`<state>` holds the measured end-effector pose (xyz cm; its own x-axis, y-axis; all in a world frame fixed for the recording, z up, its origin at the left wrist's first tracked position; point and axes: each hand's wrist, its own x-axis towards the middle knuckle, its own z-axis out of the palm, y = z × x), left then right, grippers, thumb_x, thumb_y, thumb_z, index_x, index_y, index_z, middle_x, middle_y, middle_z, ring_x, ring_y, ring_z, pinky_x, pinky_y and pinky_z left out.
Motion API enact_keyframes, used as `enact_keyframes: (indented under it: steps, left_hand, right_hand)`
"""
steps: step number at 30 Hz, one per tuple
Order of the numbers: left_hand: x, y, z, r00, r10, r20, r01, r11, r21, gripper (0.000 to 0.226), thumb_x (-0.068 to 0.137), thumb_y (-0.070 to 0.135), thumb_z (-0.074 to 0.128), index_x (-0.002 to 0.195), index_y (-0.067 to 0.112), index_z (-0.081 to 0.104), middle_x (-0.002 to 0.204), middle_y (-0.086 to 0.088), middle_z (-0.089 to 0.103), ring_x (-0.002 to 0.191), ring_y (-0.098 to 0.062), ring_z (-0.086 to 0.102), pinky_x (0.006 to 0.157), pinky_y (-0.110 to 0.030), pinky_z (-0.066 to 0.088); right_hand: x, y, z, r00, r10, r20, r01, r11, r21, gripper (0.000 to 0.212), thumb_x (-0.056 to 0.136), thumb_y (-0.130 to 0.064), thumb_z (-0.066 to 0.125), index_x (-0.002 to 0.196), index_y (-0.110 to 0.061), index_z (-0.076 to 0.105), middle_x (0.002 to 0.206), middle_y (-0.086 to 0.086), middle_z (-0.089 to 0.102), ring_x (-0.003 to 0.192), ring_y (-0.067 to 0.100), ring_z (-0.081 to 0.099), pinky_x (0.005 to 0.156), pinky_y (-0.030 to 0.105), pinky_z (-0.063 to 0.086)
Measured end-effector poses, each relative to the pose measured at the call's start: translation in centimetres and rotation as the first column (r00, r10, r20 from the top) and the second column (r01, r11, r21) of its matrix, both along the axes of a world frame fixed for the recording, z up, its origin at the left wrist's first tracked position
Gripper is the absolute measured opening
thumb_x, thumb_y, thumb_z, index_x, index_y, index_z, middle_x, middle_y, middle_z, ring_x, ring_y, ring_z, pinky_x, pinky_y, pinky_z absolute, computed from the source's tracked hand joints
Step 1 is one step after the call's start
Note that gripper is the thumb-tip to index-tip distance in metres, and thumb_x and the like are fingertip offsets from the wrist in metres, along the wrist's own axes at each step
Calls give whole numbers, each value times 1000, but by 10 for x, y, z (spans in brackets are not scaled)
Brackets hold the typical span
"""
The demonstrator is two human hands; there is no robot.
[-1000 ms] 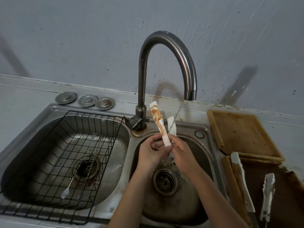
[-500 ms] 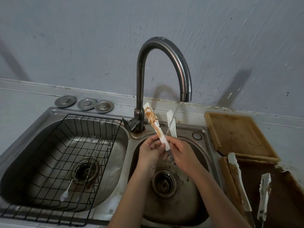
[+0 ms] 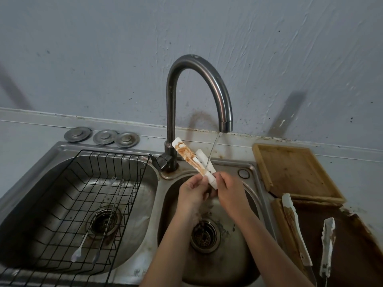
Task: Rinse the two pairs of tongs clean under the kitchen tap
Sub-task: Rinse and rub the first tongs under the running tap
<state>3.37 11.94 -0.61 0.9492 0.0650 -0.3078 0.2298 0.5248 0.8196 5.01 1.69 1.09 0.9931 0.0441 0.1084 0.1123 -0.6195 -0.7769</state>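
White tongs (image 3: pixel 187 153) smeared with brown sauce are held over the right sink basin (image 3: pixel 234 255), their tips pointing up and left. A thin stream of water from the curved tap (image 3: pixel 215 88) falls onto their hinge end. My left hand (image 3: pixel 191 193) and my right hand (image 3: pixel 229 188) both grip the tongs at the lower end. A second pair of white tongs (image 3: pixel 294 226), also stained, lies on the dark board at the right.
A black wire rack (image 3: pixel 68 206) sits in the left basin with a fork, a spoon and thin tools. Three metal plugs (image 3: pixel 102 136) lie behind it. A wooden tray (image 3: pixel 290 170) lies on the right counter.
The tongs have tilted further to the left and lower, and the water now hits nearer the hinge end. Both hands stay closed on them.
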Motion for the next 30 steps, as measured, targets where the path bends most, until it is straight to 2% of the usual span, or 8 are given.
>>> enact_keyframes:
  steps: [4, 8, 11, 15, 20, 24, 26, 30]
  left_hand:
    - [-3, 4, 2, 998, -10, 58, 5, 996, 93, 14, 82, 2, 66, 93, 9, 70, 72, -6, 70, 65, -16, 64, 60, -22, 54]
    - [-3, 11, 3, 1000, 8, 29, -11, 995, 95, 19, 88, 3, 57, 90, 16, 71, 71, -5, 68, 62, -12, 61, 62, -23, 54]
    - [-4, 11, 5, 1000, 19, 16, -21, 992, 127, 29, 95, 8, 47, 85, 19, 72, 63, -7, 62, 56, -12, 54, 59, -24, 48]
    - [1, 9, 12, 999, 37, 30, -38, 998, 40, 35, 96, 7, 45, 78, 16, 73, 66, -11, 59, 61, -18, 52, 65, -30, 46]
    - [7, 9, 17, 998, 25, 61, -34, 989, 141, 24, 94, 7, 48, 99, 17, 69, 78, -6, 69, 70, -17, 59, 70, -30, 49]
    - [5, 10, 18, 993, -14, 121, -6, 986, 165, 21, 90, 2, 53, 89, 15, 70, 64, -9, 56, 55, -14, 51, 58, -23, 46]
    - [2, 10, 16, 993, -27, 118, 11, 991, 133, 14, 86, 1, 60, 88, 10, 70, 65, -9, 63, 52, -13, 57, 53, -19, 49]
    - [-3, 6, 7, 999, -9, 38, 3, 988, 154, 4, 80, 12, 70, 80, 11, 74, 64, 1, 69, 53, -5, 61, 51, -15, 47]
  right_hand:
    - [-1, -4, 1, 989, 97, -112, -81, 987, 137, 20, 92, -15, 45, 93, -14, 65, 73, 0, 65, 64, 11, 59, 58, 25, 45]
    - [-3, -4, 4, 942, 273, -195, -203, 926, 318, 26, 91, -10, 44, 101, -19, 66, 66, -5, 63, 51, -2, 50, 49, 15, 36]
    - [-3, -3, 5, 944, 273, -188, -213, 934, 286, 27, 91, -9, 44, 101, -19, 66, 61, -4, 63, 45, -1, 48, 47, 14, 35]
    - [4, 3, 6, 971, 194, -142, -166, 968, 187, 20, 91, -11, 48, 100, -18, 64, 64, -3, 65, 44, 0, 48, 45, 14, 37]
    - [6, 7, 3, 991, 130, 17, -131, 980, 149, 8, 90, -17, 55, 94, -18, 60, 73, -1, 67, 55, 3, 56, 49, 10, 41]
    - [3, 5, 2, 982, 190, 7, -189, 969, 162, 17, 92, -11, 47, 95, -20, 61, 65, -8, 59, 52, -2, 50, 49, 10, 39]
    - [0, -1, 3, 980, 197, 2, -196, 970, 147, 22, 93, -12, 45, 87, -28, 58, 61, -9, 56, 51, -1, 48, 49, 12, 38]
    - [-8, -16, 5, 986, 161, 40, -158, 985, -72, 17, 94, -27, 45, 82, -32, 56, 60, -13, 54, 51, 0, 50, 47, 15, 34]
